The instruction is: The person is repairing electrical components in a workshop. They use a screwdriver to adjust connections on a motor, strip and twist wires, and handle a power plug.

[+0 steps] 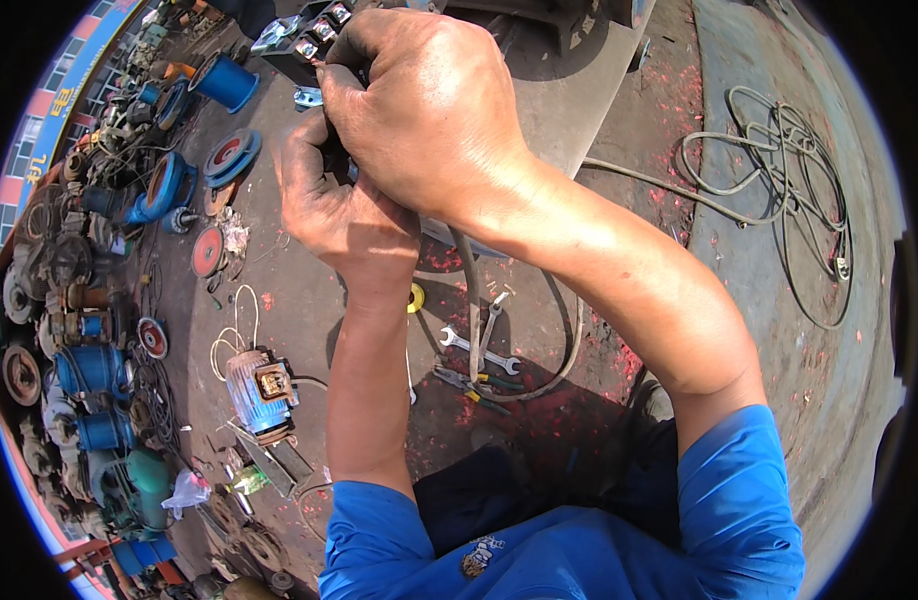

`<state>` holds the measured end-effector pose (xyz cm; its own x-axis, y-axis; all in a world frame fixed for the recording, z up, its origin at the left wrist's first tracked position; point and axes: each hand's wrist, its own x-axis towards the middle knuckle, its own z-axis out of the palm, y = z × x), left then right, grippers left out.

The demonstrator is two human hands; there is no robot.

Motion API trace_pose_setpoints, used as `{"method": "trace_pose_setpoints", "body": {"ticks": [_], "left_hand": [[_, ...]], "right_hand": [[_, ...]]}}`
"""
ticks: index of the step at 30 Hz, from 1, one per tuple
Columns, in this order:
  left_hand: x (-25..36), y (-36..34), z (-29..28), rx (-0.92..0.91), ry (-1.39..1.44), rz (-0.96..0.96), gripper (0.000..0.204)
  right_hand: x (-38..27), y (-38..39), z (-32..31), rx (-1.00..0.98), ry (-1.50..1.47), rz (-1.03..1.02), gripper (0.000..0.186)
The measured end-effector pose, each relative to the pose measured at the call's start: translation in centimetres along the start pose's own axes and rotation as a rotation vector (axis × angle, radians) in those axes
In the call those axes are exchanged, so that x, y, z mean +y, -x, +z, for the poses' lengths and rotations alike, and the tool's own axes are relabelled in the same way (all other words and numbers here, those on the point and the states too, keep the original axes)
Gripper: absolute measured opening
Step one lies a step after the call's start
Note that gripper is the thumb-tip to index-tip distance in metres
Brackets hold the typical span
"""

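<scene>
Black block (297, 66) at top of view, beside curled fingers of right hand (429, 95); left hand (344, 205) just below, fingers bent. What either grips: hidden, cannot tell. Block likely stiff, light, perhaps brittle; best held by sides, off metal terminals (307, 48).

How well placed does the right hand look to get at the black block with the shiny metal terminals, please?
Yes, it seems so: the right hand is right beside the black block, with nothing visible between them. The left hand sits lower in view, apparently leaving that way free.
</scene>
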<state>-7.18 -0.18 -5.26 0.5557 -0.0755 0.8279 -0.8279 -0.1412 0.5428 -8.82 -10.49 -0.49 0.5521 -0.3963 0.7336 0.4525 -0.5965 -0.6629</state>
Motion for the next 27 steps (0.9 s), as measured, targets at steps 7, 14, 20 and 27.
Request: {"method": "trace_pose_setpoints", "body": {"ticks": [7, 14, 20, 27], "left_hand": [[-0.6, 0.3, -0.2, -0.009, -0.059, 0.011, 0.036], [-1.0, 0.7, 0.1, 0.075, 0.023, -0.027, 0.042], [-1.3, 0.5, 0.0, 0.045, -0.008, -0.015, 0.037], [-1.0, 0.3, 0.3, 0.14, 0.088, -0.06, 0.031]], "right_hand": [[0.0, 0.0, 0.4, 0.024, -0.041, 0.014, 0.014], [0.7, 0.1, 1.7, 0.133, -0.086, -0.065, 0.014], [1.1, -0.1, 2.0, 0.138, -0.121, -0.064, 0.015], [0.9, -0.2, 2.6, 0.165, -0.177, -0.09, 0.014]]}}
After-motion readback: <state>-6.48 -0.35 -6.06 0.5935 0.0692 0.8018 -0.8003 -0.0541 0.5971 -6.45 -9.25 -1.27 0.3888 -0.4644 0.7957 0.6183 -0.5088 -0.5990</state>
